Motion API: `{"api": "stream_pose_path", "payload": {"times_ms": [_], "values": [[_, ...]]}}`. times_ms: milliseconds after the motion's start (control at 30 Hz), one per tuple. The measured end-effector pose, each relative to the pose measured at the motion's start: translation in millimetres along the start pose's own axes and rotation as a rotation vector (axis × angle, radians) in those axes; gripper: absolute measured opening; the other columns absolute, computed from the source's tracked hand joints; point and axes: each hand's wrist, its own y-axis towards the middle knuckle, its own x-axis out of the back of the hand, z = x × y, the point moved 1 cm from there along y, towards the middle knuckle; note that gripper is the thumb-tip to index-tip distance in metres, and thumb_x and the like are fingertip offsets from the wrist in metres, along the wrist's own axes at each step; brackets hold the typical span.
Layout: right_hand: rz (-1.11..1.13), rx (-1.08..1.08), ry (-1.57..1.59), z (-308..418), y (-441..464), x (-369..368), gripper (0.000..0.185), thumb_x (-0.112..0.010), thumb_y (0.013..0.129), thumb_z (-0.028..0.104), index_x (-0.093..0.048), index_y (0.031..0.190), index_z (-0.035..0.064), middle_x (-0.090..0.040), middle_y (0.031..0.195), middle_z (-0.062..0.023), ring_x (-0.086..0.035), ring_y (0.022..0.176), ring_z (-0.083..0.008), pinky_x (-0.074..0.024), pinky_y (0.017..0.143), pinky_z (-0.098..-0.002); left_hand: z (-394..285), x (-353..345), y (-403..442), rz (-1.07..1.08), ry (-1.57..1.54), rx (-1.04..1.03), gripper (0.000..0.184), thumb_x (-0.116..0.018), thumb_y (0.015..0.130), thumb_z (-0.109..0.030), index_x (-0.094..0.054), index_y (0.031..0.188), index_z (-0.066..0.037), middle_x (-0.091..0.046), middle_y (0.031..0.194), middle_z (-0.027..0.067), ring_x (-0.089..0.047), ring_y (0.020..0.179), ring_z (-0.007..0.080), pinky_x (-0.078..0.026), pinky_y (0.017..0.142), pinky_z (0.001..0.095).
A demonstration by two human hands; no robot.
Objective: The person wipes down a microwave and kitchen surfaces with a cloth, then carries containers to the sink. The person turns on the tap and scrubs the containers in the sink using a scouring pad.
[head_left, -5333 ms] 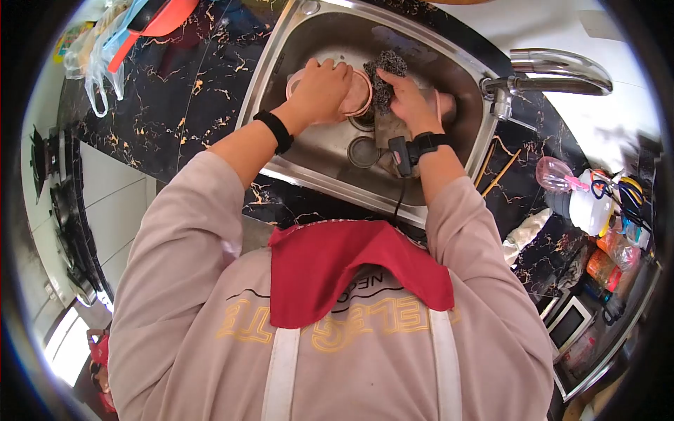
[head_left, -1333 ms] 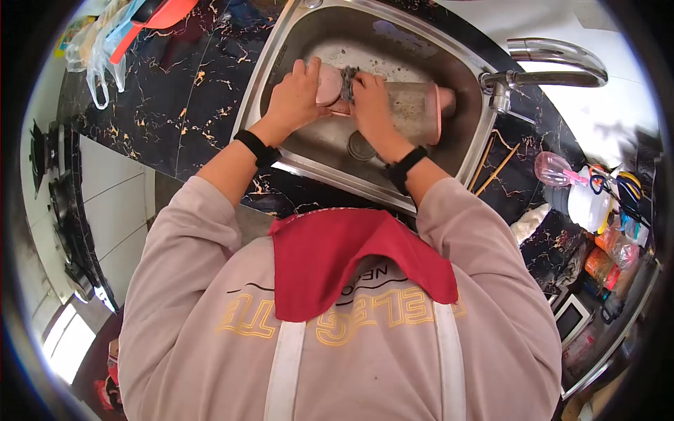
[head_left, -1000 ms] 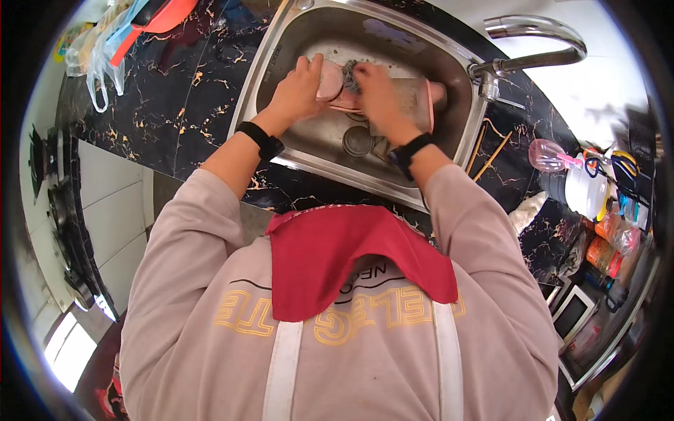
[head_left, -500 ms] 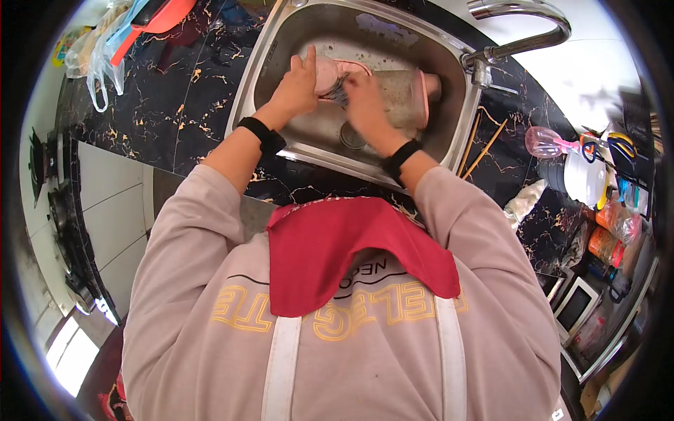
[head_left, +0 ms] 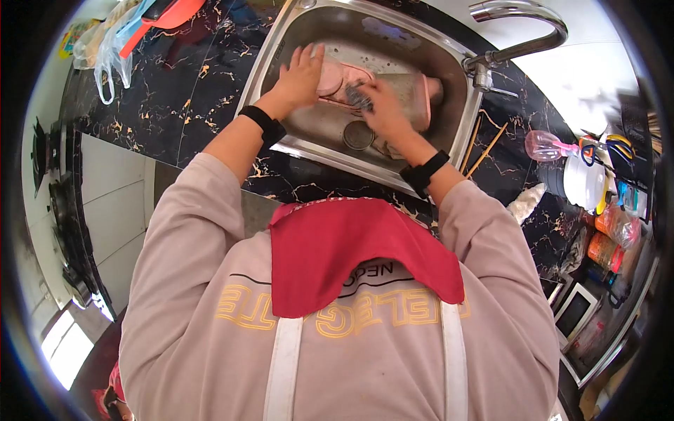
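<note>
In the sink lies a flat pink lid [head_left: 342, 90] with a raised round part at its left. My left hand [head_left: 300, 77] rests at the lid's left end, fingers stretched out and spread. A dark grey scouring pad [head_left: 359, 96] is gripped in the fingers of my right hand [head_left: 386, 109], against the lid's right part. Beside that hand, a clear container with a pink rim [head_left: 423, 102] lies on its side. Whether the left palm presses on the lid is hard to make out.
The steel sink [head_left: 309, 151] has a drain [head_left: 358, 135] and a curved faucet [head_left: 523, 10] at its right. Chopsticks [head_left: 486, 151] lie on the black counter. Farther right are a pink bottle [head_left: 544, 145] and stacked plates [head_left: 584, 181]. A red dustpan-like item [head_left: 179, 15] is at upper left.
My left hand's fingers have spread out flat. My right hand has shifted right and slightly down with the scouring pad, uncovering more of the pink lid.
</note>
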Motion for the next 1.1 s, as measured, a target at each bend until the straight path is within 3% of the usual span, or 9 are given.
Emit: {"api": "stream_pose_path", "payload": {"times_ms": [33, 133, 300, 433, 533, 633, 733, 933, 1100], "values": [[-0.083, -0.103, -0.045, -3, 3, 6, 0.04, -0.063, 0.067, -0.001, -0.061, 0.106, 0.0036, -0.052, 0.108, -0.0149, -0.052, 0.1, -0.0331, -0.0436, 0.087, -0.0391, 0, 1, -3, -0.164, 0.161, -0.191, 0.092, -0.069, 0.071, -0.013, -0.015, 0.144, -0.006, -0.03, 0.138, 0.0239, -0.04, 0.12, 0.0439, -0.039, 0.097, 0.0478], [-0.18, -0.19, -0.141, -17, 12, 1, 0.04, -0.064, 0.067, 0.0, -0.06, 0.107, 0.0022, -0.051, 0.106, -0.0168, -0.051, 0.099, -0.0344, -0.0438, 0.086, -0.0398, 1, -2, 7, -0.143, -0.024, -0.511, 0.079, -0.064, 0.074, -0.013, -0.024, 0.142, -0.008, -0.033, 0.139, 0.0177, -0.03, 0.126, 0.04, -0.033, 0.103, 0.0459], [-0.128, -0.205, -0.355, 3, 19, -33, 0.022, -0.049, 0.078, 0.003, -0.061, 0.095, -0.003, -0.052, 0.103, -0.0184, -0.049, 0.1, -0.0351, -0.0422, 0.088, -0.0412, -6, -6, 6, -0.072, -0.067, -0.347, 0.076, -0.063, 0.074, -0.013, -0.027, 0.141, -0.006, -0.036, 0.136, 0.0191, -0.034, 0.122, 0.0399, -0.031, 0.104, 0.0447], [-0.085, -0.122, -0.312, 21, 9, -45, 0.02, -0.052, 0.074, 0.001, -0.063, 0.092, -0.0016, -0.053, 0.104, -0.0175, -0.049, 0.101, -0.035, -0.042, 0.088, -0.0406, 0, -9, 4, -0.091, -0.21, -0.257, 0.084, -0.067, 0.066, -0.006, -0.028, 0.14, -0.006, -0.034, 0.136, 0.0201, -0.036, 0.119, 0.0417, -0.033, 0.102, 0.0445], [0.125, 0.156, 0.045, 19, 5, -33, 0.034, -0.063, 0.064, -0.001, -0.062, 0.098, 0.0008, -0.053, 0.106, -0.0175, -0.048, 0.105, -0.0348, -0.0414, 0.09, -0.0418, 9, -6, -6, -0.125, -0.245, -0.243, 0.086, -0.071, 0.063, -0.007, -0.03, 0.139, -0.005, -0.035, 0.136, 0.0191, -0.039, 0.117, 0.0413, -0.039, 0.097, 0.0448], [-0.127, -0.284, 0.094, 5, 16, -9, 0.034, -0.064, 0.068, 0.011, -0.062, 0.101, 0.0009, -0.059, 0.103, -0.021, -0.055, 0.101, -0.0364, -0.0434, 0.087, -0.0406, 8, -3, -13, -0.089, -0.16, -0.131, 0.082, -0.071, 0.061, -0.005, -0.033, 0.135, -0.003, -0.038, 0.13, 0.0199, -0.041, 0.115, 0.0401, -0.04, 0.094, 0.0448], [-0.161, -0.384, 0.132, -25, 60, 4, 0.029, -0.063, 0.071, 0.017, -0.064, 0.095, 0.0009, -0.061, 0.092, -0.0208, -0.057, 0.089, -0.0398, -0.0455, 0.082, -0.0454, 1, 1, -13, -0.088, -0.121, -0.145, 0.079, -0.072, 0.062, -0.012, -0.036, 0.131, -0.001, -0.043, 0.123, 0.0197, -0.044, 0.111, 0.039, -0.042, 0.09, 0.0452], [0.036, -0.224, 0.128, -44, 92, -33, 0.032, -0.063, 0.072, 0.018, -0.064, 0.099, 0.0016, -0.062, 0.09, -0.0224, -0.058, 0.09, -0.0412, -0.0462, 0.081, -0.0455, -7, -2, -13, -0.145, -0.065, -0.052, 0.08, -0.072, 0.067, -0.029, -0.035, 0.128, 0.006, -0.048, 0.109, 0.0202, -0.049, 0.1, 0.0377, -0.043, 0.087, 0.0414], [0.23, -0.163, -0.016, -21, 30, -9, 0.037, -0.065, 0.068, 0.015, -0.062, 0.102, 0.0016, -0.061, 0.095, -0.0221, -0.058, 0.091, -0.0401, -0.0465, 0.083, -0.042, -24, -8, -6, -0.227, -0.032, 0.014, 0.078, -0.073, 0.064, -0.026, -0.037, 0.126, 0.004, -0.048, 0.107, 0.0191, -0.05, 0.096, 0.0356, -0.05, 0.077, 0.0408]]}}
